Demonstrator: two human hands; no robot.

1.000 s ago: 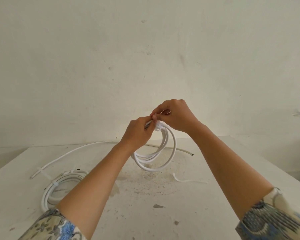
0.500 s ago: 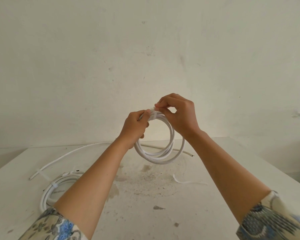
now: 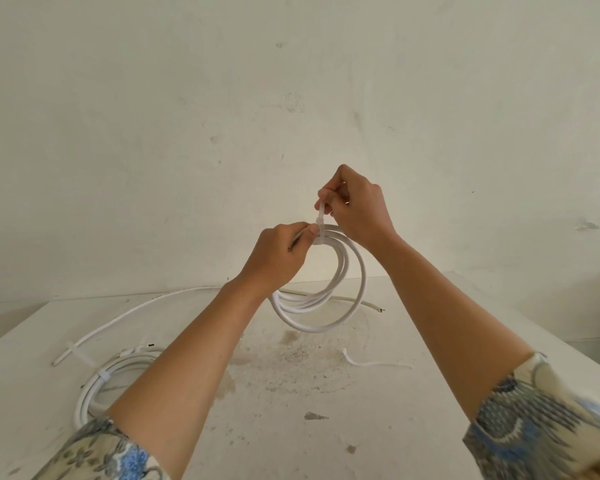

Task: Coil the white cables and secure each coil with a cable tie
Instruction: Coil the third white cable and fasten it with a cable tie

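Two grips: our left hand (image 3: 278,258) clasps the coil (image 3: 302,304) steady so our right hand (image 3: 359,209), just above, pinches the cable tie (image 3: 321,223) taut

stained white table (image 3: 378,427) with a tied cable coil (image 3: 84,403), a loose cable (image 3: 136,310), a loose tie (image 3: 371,364)

Left hand (image 3: 279,258) gripping, right hand (image 3: 359,206) pinching just above, arms (image 3: 194,348) outstretched

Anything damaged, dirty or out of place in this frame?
Nothing serious. The left hand holds the coil and the right hand pinches the cable tie wrapped round it. The table has a brownish, gritty stain in its middle, and the loose cable behind the coil ends in a cut tip.
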